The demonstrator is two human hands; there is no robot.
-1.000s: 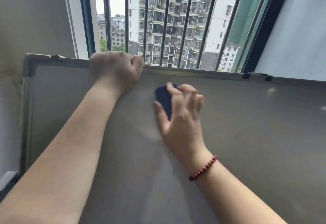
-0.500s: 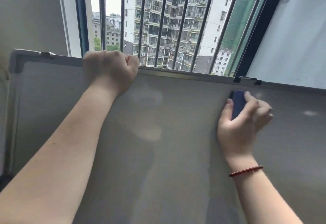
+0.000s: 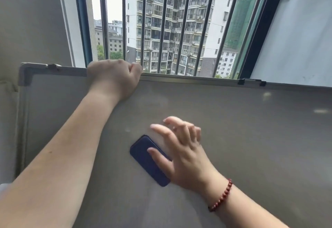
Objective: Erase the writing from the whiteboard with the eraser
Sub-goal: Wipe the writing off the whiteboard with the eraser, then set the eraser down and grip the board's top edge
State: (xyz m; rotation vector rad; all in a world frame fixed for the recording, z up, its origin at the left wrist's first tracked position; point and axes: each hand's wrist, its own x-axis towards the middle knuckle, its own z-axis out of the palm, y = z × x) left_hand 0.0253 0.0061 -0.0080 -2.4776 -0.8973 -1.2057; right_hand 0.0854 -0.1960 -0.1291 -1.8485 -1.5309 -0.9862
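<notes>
From the head camera, the whiteboard stands propped before a barred window, its top rail gripped by the left hand, which is closed into a fist over the frame to steady it. The dark blue eraser lies flat against the board face, low and a little left of centre. The right hand rests beside it with fingers spread wide and blurred; only the thumb and the heel of the palm touch the eraser, so nothing is truly clasped. A beaded bracelet circles that wrist. No writing is readable on the grey surface, only faint smudges, so the wiping seems nearly finished. The next move likely calls for closing the fingers round the eraser again, or letting it go.
</notes>
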